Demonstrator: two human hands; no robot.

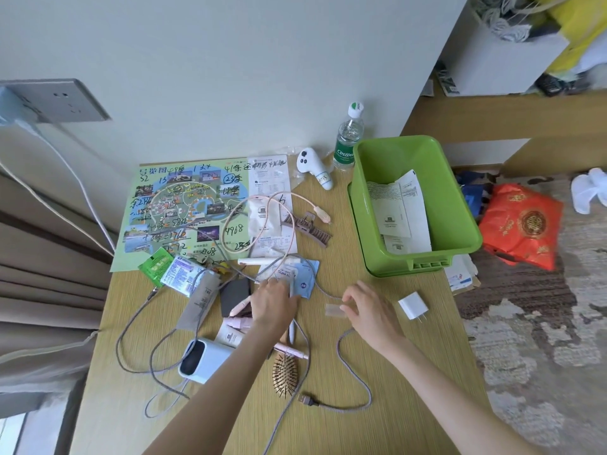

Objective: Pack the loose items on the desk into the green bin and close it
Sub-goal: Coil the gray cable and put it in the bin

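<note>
The open green bin (460,205) stands at the desk's right edge with a few paper leaflets (402,211) inside. My left hand (274,303) lies on a blue wet-wipes pack (303,277) in the middle of the desk, fingers pressed on its near corner. My right hand (366,308) pinches a small clear plastic strip (335,311) lying on the desk. Loose items lie around: a white charger plug (412,305), a wooden hairbrush (285,374), a grey braided cable (341,405), a pale blue power bank (203,359) and a brown hair clip (310,228).
A park map (184,211) covers the far left of the desk, with a white handheld controller (313,167) and a water bottle (348,139) by the wall. Pink cable, sachets and tubes clutter the centre. A red bag (522,224) lies on the carpet, right of the bin.
</note>
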